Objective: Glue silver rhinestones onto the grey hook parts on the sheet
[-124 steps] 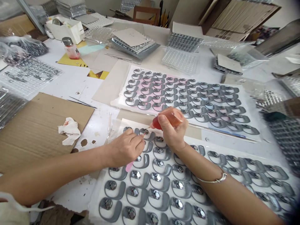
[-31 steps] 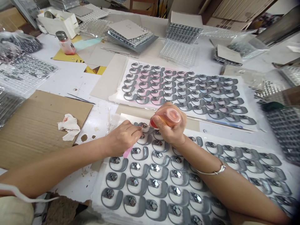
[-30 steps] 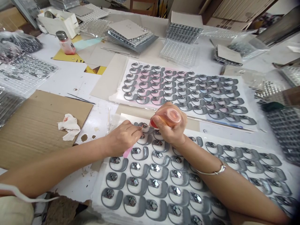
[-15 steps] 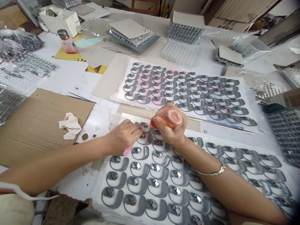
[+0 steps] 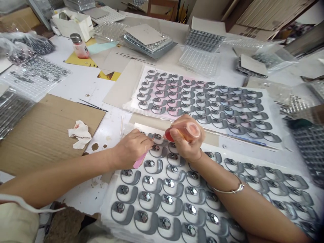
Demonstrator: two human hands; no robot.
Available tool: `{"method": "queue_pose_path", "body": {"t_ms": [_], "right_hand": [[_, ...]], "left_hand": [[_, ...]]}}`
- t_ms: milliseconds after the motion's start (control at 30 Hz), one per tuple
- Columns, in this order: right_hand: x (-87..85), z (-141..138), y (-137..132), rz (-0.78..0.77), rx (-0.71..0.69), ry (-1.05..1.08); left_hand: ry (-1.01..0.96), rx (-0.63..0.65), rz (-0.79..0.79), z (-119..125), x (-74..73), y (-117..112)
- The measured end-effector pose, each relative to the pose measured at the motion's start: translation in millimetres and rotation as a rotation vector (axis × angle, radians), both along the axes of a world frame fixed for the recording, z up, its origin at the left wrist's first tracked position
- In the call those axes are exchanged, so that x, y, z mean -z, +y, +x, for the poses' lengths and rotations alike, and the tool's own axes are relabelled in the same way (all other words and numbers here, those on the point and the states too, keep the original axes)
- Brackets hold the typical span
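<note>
My right hand [image 5: 188,141] is closed round a small orange squeeze bottle [image 5: 186,131] with a red tip, pointed left and down at a grey curved piece with a clear stone [image 5: 157,136] near the sheet's far left corner. My left hand [image 5: 134,148] is pinched on a pink stick [image 5: 139,160], its fingertips at the same piece. Both hands rest over a white sheet [image 5: 131,219] covered with rows of grey pieces set with stones. A silver bangle [image 5: 231,189] circles my right wrist.
A second sheet of grey pieces [image 5: 268,111] lies just beyond. Brown cardboard [image 5: 37,135] with a crumpled tissue [image 5: 80,132] sits at left. A pink-filled bottle with a metal cap [image 5: 79,45], clear blister trays [image 5: 198,60] and a white box [image 5: 73,23] stand farther back.
Both hands have stayed at the far left corner of the near sheet, shifting slightly between neighbouring pieces. The bottle stays tipped toward them. My view has drifted a little.
</note>
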State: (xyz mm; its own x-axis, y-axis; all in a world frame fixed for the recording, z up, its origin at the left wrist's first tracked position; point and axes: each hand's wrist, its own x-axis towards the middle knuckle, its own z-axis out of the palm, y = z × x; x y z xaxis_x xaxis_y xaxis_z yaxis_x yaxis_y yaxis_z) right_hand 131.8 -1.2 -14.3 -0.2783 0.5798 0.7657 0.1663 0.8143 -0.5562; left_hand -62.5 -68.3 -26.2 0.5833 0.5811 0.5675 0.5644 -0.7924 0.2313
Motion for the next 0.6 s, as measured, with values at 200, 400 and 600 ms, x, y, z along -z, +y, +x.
{"method": "queue_pose_path", "body": {"t_ms": [200, 400, 600], "right_hand": [[2.3, 0.3, -0.4, -0.008, -0.019, 0.009], [3.9, -0.4, -0.3, -0.014, -0.021, 0.018], [1.6, -2.2, -1.3, -0.019, -0.023, 0.024]], "left_hand": [[0.038, -0.018, -0.020, -0.6, 2.0, -0.1], [0.038, -0.052, -0.012, -1.3, 1.0, -1.0], [0.041, -0.064, -0.022, 0.3, 4.6, -0.5]]}}
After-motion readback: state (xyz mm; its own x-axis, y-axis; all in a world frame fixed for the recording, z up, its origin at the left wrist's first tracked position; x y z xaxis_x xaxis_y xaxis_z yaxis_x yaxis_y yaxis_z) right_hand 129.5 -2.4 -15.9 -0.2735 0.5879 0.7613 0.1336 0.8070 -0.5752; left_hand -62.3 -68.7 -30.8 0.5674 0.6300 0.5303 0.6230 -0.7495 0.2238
